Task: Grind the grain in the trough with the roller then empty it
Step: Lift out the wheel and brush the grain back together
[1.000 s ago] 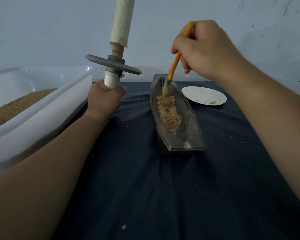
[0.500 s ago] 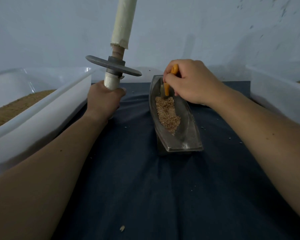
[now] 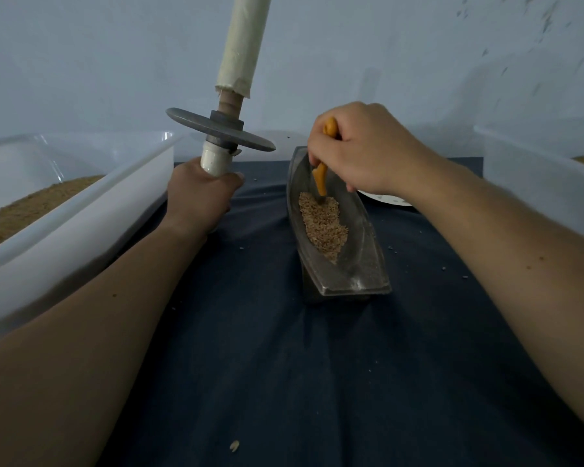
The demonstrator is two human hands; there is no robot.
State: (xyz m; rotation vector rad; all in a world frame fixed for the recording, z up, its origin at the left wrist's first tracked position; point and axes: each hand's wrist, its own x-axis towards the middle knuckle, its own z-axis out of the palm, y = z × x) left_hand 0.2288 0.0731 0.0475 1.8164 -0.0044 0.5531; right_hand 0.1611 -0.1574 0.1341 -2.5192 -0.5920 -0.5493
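Counter (image 3: 284, 382), dark cloth. Left tub (image 3: 81, 230) lies along the left edge and holds tan meal; right tub (image 3: 536, 183) sits at the right edge. Neither differs from the earlier frames.

Roller (image 3: 221, 133): off the trough, stood upright toward the far left of the counter, disc roughly level. Left hand (image 3: 199, 197) has its grip closed round the lower handle. Position matches the earlier frames.

Trough (image 3: 368, 264): middle of the counter, running near to far, not shifted.

Right hand (image 3: 361, 150): this is the change. The frame from a second ago shows it raised above the trough's far end with the brush nearly upright. Now it sits low over that end, grip closed round the orange brush (image 3: 321, 178), handle end poking out above the fist. The wrist now covers most of the white plate (image 3: 385, 199) at the far right, which shows whole a second ago.

Grain (image 3: 322, 224): a strip along the trough floor, from the middle toward the far end. The brush tip touches its far edge.

Reading: rolling is paused while stray grain is swept back into the pile. The grain looks coarse, so I judge more grinding is due; emptying is not begun.
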